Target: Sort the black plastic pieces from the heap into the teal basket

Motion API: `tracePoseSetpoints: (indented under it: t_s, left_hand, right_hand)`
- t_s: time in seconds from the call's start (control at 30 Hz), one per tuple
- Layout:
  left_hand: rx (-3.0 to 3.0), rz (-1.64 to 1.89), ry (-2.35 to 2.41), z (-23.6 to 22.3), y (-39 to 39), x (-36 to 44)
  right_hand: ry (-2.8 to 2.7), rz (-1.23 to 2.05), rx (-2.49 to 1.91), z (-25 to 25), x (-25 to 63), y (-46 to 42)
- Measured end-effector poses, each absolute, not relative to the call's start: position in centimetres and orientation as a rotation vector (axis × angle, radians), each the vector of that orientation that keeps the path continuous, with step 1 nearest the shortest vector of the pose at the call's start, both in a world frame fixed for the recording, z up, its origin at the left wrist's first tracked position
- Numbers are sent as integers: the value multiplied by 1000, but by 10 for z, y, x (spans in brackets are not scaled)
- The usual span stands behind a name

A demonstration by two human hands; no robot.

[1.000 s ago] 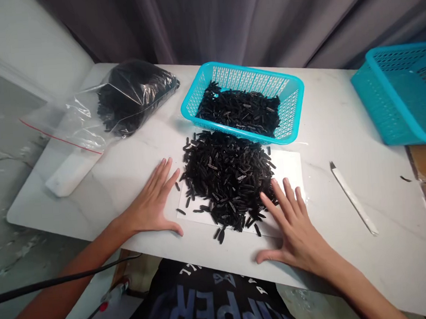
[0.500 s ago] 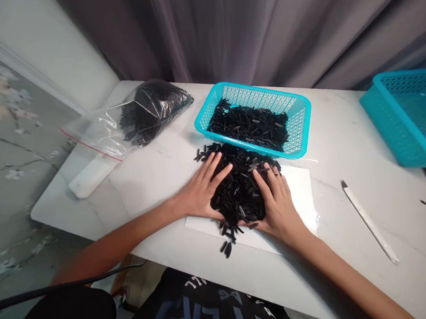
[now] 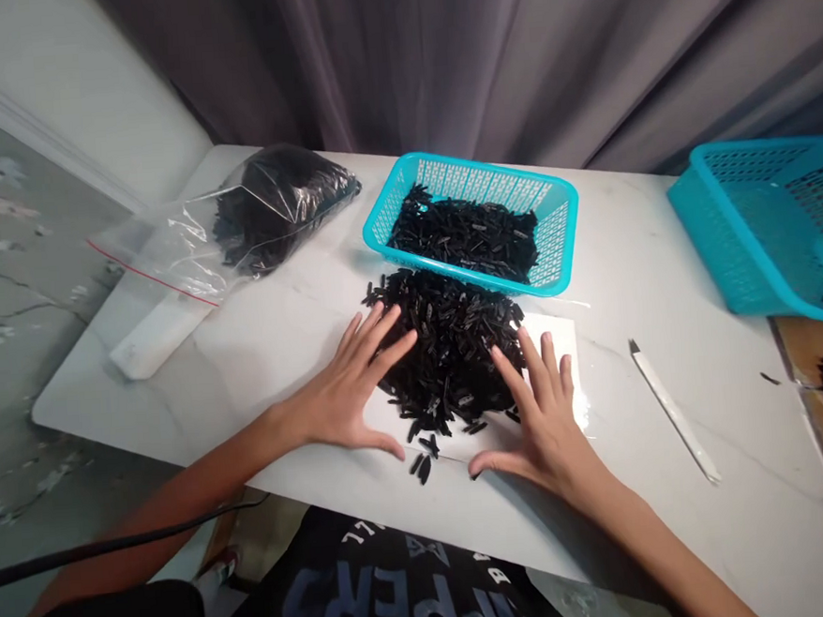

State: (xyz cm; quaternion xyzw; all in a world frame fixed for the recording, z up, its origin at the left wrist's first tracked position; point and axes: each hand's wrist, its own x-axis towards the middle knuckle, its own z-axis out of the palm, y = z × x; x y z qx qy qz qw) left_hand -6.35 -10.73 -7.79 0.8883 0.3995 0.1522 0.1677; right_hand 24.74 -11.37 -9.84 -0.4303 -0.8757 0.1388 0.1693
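A pile of small, flat black pieces (image 3: 449, 343) lies on a white sheet (image 3: 561, 336) on the table. My left hand (image 3: 350, 383) is at the pile's left edge, fingers spread, thumb pointing at a few loose pieces in front. On the other side my right hand (image 3: 542, 407) is spread too, its fingertips at the pile's right edge. Neither hand grips anything. Right behind the pile stands a turquoise basket (image 3: 565, 232) partly filled with the same kind of black pieces.
A clear zip bag (image 3: 277, 200) of black material lies back left, over a white object (image 3: 153, 341). To the right is a white-handled pointed tool (image 3: 672, 412). A second turquoise basket (image 3: 716, 231) stands far right, near a brown surface (image 3: 813, 356) with black pieces. Grey curtains (image 3: 422, 54) hang behind.
Both hands have moved apart, away from the pile's sides, and the fingers have spread. The pile has loosened and looks wider. The view has shifted slightly to the right.
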Motion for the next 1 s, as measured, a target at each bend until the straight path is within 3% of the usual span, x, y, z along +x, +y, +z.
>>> tracePoseSetpoints:
  t_s: [0.1, 0.23, 0.5, 1.0]
  left_hand:
    - [2684, 544, 917, -78, -141, -60]
    - [2737, 372, 712, -86, -162, -42]
    - [2664, 411, 774, -87, -153, -24]
    - [2734, 690, 972, -84, -126, -43]
  right_hand:
    - [-2582, 412, -988, -92, 256, -140]
    - [-2727, 494, -790, -93, 251, -153]
    - [-2633, 137, -954, -102, 219, -132]
    - [-2736, 168, -879, -93, 197, -79]
